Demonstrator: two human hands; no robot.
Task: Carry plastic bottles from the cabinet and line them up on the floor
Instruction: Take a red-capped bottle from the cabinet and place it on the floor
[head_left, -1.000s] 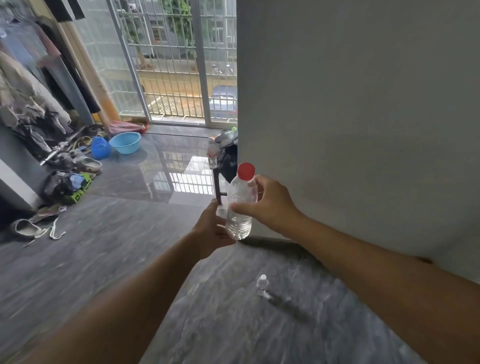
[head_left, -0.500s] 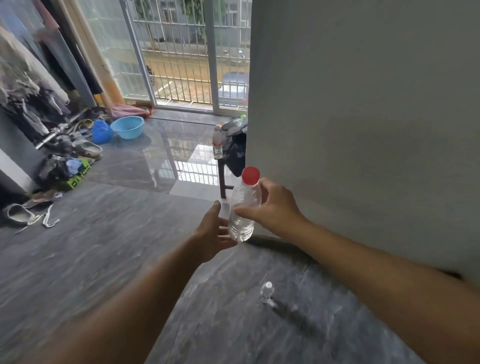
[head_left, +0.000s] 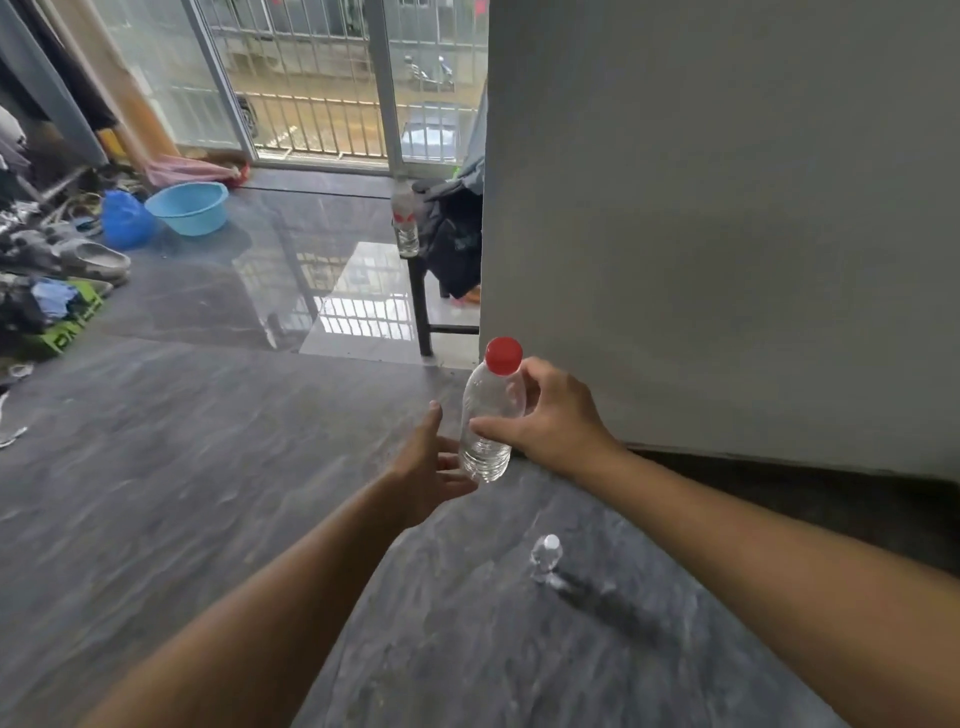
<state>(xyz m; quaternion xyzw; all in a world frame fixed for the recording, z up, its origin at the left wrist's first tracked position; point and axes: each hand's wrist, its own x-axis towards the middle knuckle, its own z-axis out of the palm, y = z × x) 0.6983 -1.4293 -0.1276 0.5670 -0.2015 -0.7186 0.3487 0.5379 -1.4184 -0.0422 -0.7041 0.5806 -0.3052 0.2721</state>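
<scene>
Lowered slightly, right hand (head_left: 553, 415) keeps its grip round the clear ribbed bottle (head_left: 488, 415); left hand (head_left: 431, 462) spread wide.

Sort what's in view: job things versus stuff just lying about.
Job: red-capped bottle held in right hand; open left hand beside it; small clear bottle standing on the floor.

Lying about: blue basin, blue bag, sandals.

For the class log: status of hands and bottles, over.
Right hand grips red-capped bottle, upright, off the floor. Left hand open beside its base. One clear bottle standing on floor. Nothing in the way.
</scene>
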